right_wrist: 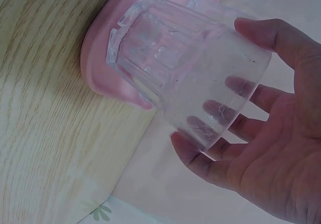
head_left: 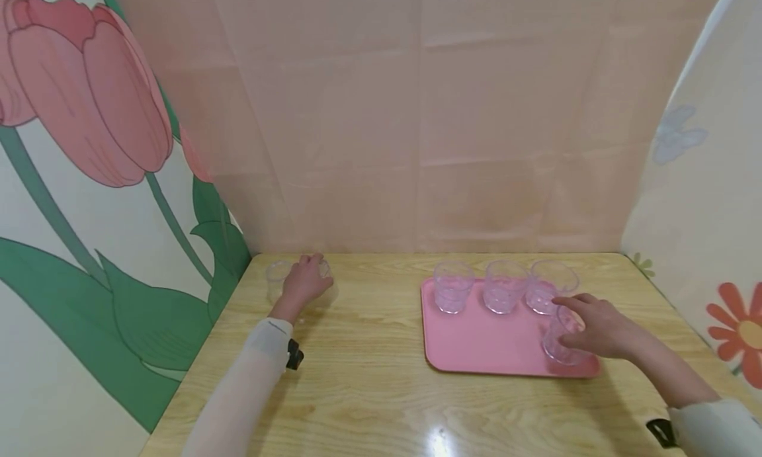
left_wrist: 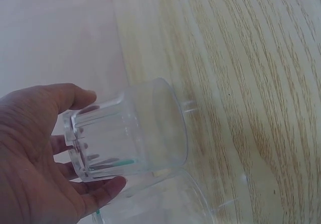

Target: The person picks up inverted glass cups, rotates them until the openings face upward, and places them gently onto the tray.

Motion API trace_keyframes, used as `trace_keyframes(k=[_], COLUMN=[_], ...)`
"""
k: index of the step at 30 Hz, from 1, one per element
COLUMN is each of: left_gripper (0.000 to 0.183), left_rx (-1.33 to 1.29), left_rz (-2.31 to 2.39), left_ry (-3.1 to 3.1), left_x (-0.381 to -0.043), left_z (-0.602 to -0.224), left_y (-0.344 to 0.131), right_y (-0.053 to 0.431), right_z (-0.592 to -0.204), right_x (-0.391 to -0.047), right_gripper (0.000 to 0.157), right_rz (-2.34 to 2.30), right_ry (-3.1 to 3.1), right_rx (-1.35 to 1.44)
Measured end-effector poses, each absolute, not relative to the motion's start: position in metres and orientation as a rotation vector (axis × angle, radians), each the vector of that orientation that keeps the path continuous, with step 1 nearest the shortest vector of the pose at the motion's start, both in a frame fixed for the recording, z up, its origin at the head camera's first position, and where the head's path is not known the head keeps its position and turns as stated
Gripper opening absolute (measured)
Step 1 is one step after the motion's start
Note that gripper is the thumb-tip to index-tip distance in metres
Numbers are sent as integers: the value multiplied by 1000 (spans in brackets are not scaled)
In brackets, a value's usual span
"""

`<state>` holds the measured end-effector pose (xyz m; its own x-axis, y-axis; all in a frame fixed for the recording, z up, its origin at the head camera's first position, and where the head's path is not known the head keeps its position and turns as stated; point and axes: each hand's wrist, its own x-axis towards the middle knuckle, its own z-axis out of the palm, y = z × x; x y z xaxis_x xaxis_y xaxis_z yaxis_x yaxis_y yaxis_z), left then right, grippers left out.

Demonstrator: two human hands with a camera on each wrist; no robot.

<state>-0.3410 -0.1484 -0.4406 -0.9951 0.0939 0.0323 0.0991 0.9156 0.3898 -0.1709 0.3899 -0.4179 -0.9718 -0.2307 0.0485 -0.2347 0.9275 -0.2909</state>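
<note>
My left hand (head_left: pixel 305 282) is at the back left of the table. Its thumb and fingers grip the thick base of a clear plastic cup (left_wrist: pixel 135 128), which stands mouth-down on the wood. Close beside that cup is a second clear cup (left_wrist: pixel 165 201), partly hidden by the hand in the head view. Over at the right, my right hand (head_left: pixel 601 328) holds another clear cup (right_wrist: pixel 185 68) round its rim, with the base pointing down at the front right corner of the pink tray (head_left: pixel 476 351). Whether that base touches the tray I cannot tell.
Three more clear cups stand mouth-up in a row along the tray's back edge: a left one (head_left: pixel 452 291), a middle one (head_left: pixel 501 291) and a right one (head_left: pixel 542 295), just behind my right hand. A pink sheet (head_left: pixel 417 146) hangs behind the wooden table (head_left: pixel 369 377).
</note>
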Motion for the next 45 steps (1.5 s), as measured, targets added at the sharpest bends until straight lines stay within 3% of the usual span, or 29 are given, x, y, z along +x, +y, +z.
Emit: trace_keyframes(k=[45], left_gripper=[64], left_rx=[-173], left_rz=[-616], left_ry=[-3061], left_x=[-341], left_z=[-438], left_y=[-146], right_y=[385], right_z=[-426], right_x=[-177], right_gripper=[74], right_rz=[396], right_ry=[-3107], right_rx=[312])
